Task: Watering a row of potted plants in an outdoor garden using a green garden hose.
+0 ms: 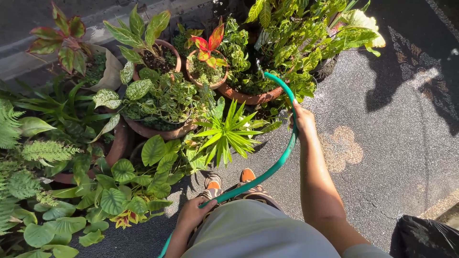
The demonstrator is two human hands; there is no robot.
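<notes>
Your right hand (302,119) and left hand (193,213) both clamp fingers round the green hose (282,157); its slack loop could snag the near spiky plant (228,131)

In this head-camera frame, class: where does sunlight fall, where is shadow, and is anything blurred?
Head view: hard sun lights the potted plants and the right hand on the green hose; dark shadows cross the wet pavement at upper right; the left hand sits in shade; everything looks sharp.
</notes>
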